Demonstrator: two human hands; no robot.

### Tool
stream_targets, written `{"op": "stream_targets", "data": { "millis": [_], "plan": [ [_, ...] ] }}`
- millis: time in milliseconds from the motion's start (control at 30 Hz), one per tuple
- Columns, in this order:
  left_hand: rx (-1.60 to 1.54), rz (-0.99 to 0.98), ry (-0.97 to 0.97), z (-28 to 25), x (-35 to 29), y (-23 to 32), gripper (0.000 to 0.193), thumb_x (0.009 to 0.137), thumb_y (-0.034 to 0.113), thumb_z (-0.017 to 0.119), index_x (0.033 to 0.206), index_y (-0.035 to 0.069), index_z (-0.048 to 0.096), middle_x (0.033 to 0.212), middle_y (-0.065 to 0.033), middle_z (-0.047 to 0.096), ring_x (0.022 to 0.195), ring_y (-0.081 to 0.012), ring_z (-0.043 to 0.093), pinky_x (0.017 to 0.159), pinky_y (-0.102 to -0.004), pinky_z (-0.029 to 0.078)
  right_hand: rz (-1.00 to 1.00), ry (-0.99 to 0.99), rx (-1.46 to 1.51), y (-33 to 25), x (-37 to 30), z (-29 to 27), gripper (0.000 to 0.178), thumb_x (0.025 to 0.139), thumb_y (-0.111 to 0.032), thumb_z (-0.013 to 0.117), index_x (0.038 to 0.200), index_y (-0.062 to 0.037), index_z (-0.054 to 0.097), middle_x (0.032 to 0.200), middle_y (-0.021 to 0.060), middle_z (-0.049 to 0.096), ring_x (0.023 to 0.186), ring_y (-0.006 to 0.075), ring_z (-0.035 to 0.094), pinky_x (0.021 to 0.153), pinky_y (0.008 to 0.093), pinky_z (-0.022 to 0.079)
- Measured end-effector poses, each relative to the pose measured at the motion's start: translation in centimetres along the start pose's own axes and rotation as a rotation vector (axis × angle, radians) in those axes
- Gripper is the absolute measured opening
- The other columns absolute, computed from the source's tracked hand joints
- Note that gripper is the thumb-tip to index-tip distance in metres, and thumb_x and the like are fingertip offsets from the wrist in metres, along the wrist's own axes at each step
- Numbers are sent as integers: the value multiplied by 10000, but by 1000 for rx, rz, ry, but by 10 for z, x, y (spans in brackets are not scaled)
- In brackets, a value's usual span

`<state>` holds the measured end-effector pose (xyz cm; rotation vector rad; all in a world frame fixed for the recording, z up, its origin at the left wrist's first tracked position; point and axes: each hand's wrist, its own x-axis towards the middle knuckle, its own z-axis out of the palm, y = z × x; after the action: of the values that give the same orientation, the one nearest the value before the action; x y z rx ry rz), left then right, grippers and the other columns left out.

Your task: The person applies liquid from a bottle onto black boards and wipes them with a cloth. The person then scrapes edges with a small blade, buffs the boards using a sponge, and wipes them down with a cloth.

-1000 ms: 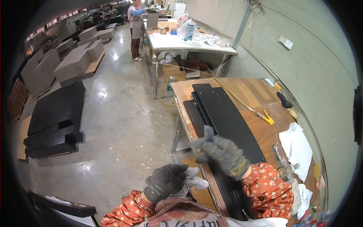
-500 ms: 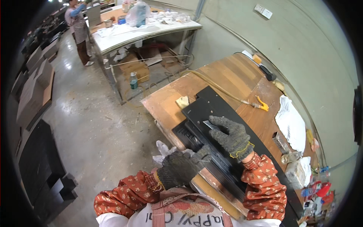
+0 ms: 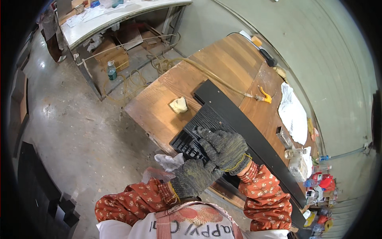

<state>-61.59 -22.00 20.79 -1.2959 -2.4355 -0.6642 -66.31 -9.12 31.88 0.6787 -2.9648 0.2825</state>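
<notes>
Both my hands wear dark grey knit gloves with yellow cuff edging. A black slatted panel [image 3: 206, 119] shows its ribbed face and slotted end, beside a long flat black board [image 3: 254, 137] on the wooden table. My left hand [image 3: 193, 178] grips the slatted panel's near edge; its fingertips are partly hidden behind my other hand. Over the ribbed face lies my right hand [image 3: 225, 150], fingers stretched toward the far left. A small pale spot shows by its fingertips, too small to name. A crumpled white cloth [image 3: 170, 161] is against my left glove; whether I hold it cannot be told.
On the wooden table [image 3: 159, 99] lie a yellowish sponge block [image 3: 179, 105], a hose with a yellow air gun [image 3: 265, 95], a white cloth [image 3: 293, 115] and a clear jar [image 3: 295, 153]. Beyond stands a white-topped table [image 3: 131, 18]. Black panels [image 3: 39, 187] rest on the floor at left.
My view has shifted. The slatted panel's ribbed face has turned into sight, clear of the flat board. My right hand has moved from the board onto it, close to my left hand.
</notes>
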Motion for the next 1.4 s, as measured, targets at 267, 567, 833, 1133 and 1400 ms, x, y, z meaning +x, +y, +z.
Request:
{"op": "stream_targets", "data": {
  "millis": [267,567,833,1133,1400],
  "plan": [
    [-205,-63,-41,16,-6,4,344,851,268,560,1186,197,589,942,-106,571,630,-231,590,495,-399,458,7,28,-71,-4,-4,10,319,830,-251,645,1106,-94,675,706,123,635,577,297,611,511,394,474],
    [-714,-190,172,69,-16,9,387,858,300,556,1227,183,567,913,-121,567,602,-226,595,463,-389,462,-79,68,-92,-7,5,10,319,833,-242,640,1105,-76,665,690,129,626,576,294,613,514,386,475],
    [-77,-15,61,61,-18,10,386,876,337,544,1225,175,568,870,-119,581,586,-245,585,473,-413,454,24,40,-145,-9,0,10,314,838,-221,637,1111,-68,656,661,110,605,549,286,592,496,379,460],
    [-295,-158,163,77,-26,16,393,871,350,550,1217,166,569,811,-104,588,611,-270,587,498,-447,446,-29,90,-205,-10,-4,16,328,838,-213,638,1129,-60,641,661,107,604,548,266,586,487,384,456],
    [-378,-168,224,96,-33,25,401,891,346,529,1234,141,559,896,-107,596,717,-268,594,590,-437,458,-31,6,-156,-12,-8,2,348,831,-212,642,1139,-51,635,611,95,570,509,274,569,449,380,433]
  ]
}}
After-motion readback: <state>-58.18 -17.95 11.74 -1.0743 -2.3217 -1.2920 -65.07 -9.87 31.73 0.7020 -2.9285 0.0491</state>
